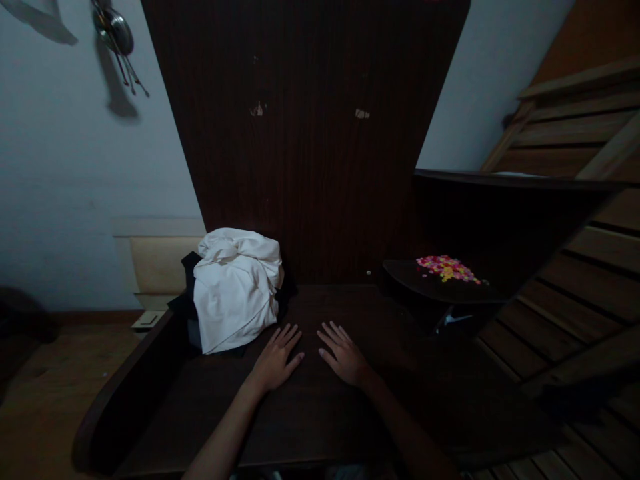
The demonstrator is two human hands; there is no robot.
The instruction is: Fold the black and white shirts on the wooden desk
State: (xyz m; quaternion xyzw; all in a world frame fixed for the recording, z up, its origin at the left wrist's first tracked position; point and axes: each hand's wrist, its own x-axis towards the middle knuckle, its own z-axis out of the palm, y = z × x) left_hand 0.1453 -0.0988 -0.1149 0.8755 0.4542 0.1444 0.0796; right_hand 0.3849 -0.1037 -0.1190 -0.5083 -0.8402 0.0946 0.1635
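While the left hand [275, 362] and right hand [346, 360] rest palm-down at lower centre on the dark desktop [310, 427], fingers spread, grasping nothing, the bunched white cloth [236, 297] lies left of centre, presumably soft, light, best gripped by its upper folds.

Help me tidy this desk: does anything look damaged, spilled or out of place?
The dark brown wooden back panel has two pale, ragged patches, where its surface looks chipped. On the dark, curved-edged shelf at right, small pink and yellow pieces lie loose, perhaps spilled.
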